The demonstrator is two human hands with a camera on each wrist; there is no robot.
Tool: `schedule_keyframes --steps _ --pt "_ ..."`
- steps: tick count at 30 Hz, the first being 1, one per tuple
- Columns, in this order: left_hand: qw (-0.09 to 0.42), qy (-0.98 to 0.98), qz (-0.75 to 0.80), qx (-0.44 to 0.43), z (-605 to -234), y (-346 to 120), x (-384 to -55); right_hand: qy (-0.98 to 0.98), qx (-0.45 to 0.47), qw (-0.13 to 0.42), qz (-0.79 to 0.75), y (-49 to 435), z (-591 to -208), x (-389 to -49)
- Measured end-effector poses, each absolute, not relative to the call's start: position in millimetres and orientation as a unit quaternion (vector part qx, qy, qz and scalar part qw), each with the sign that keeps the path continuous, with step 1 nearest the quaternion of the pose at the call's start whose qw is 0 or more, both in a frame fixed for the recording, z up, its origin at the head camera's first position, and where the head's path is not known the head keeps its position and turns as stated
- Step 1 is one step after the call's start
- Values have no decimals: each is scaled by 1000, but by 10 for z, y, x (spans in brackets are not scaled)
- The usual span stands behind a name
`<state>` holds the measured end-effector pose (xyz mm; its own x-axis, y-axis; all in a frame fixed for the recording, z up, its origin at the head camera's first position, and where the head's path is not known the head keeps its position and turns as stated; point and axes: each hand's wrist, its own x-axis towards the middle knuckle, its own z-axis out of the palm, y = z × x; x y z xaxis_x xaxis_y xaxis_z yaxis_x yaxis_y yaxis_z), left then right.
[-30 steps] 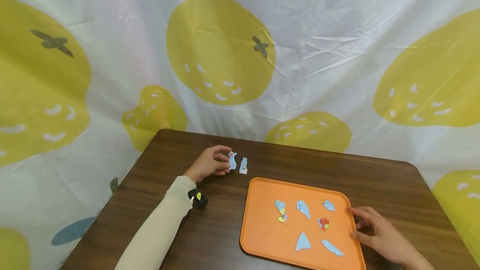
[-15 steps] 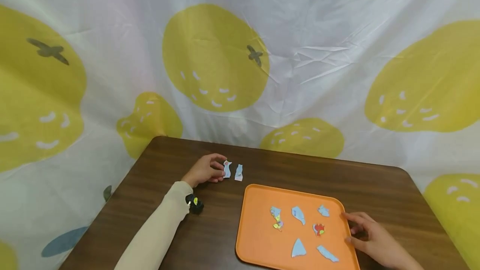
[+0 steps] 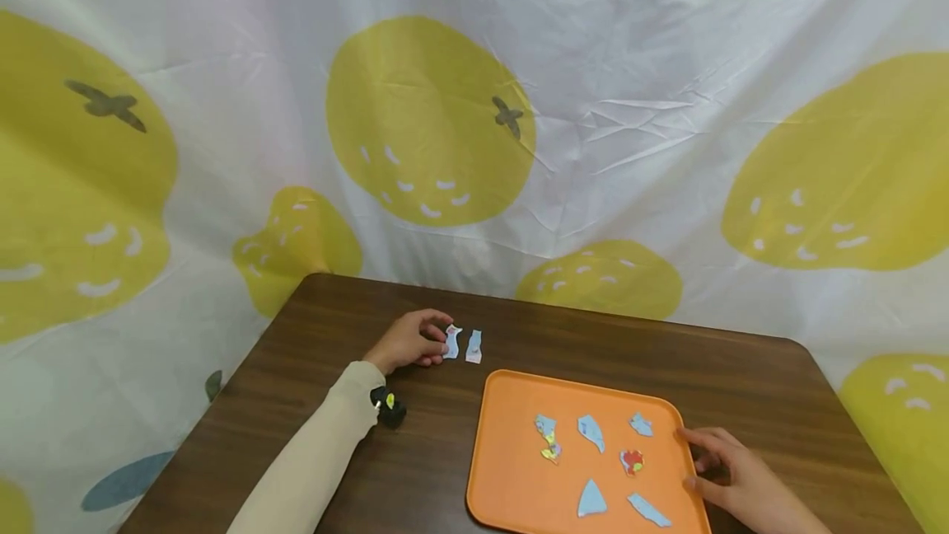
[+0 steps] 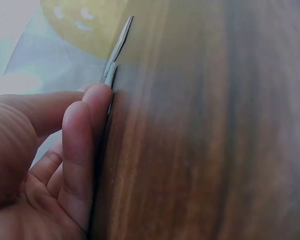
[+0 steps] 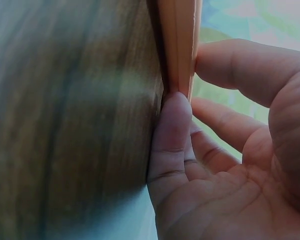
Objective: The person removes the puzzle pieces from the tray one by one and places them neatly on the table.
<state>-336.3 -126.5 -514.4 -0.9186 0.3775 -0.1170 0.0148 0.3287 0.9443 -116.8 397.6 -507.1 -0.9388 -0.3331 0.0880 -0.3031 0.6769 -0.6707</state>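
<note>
My left hand is at the back left of the table, fingertips at the left edge of a flat, irregular light-blue piece with a red patch on top. Beside it lies a second narrow light-blue piece. Seen low in the left wrist view, the nearer piece meets the fingertips close to the tabletop. My right hand touches the right rim of an orange tray with thumb and forefinger spread along it. In the right wrist view, several fingers meet the tray's edge.
Several flat pieces are spread on the tray, including a triangular one, a red one and a yellow-and-blue one. A fruit-printed curtain hangs behind the brown table.
The head view has tilted slightly, so the whole scene sits lower. Both hands keep practically the same places at the blue piece and the tray rim.
</note>
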Motion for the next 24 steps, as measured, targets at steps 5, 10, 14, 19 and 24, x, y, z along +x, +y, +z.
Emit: schedule_keyframes --steps 5,10,14,19,24 --pt "155 802 564 121 -5157 -1250 -3365 915 -170 21 -366 3988 -5084 -1165" --pt "151 801 568 120 -5140 -1253 -3351 914 -170 30 -367 3980 -5064 -1151" --pt "150 796 574 125 -5138 -1264 -3354 911 -183 17 -368 3977 -5080 -1136" --pt "150 784 588 131 -5138 -1290 -3339 915 -187 -1 -356 3960 -5063 -1138" --pt "142 775 601 133 -5116 -1323 -3270 925 -146 20 -350 3909 -5015 -1148"
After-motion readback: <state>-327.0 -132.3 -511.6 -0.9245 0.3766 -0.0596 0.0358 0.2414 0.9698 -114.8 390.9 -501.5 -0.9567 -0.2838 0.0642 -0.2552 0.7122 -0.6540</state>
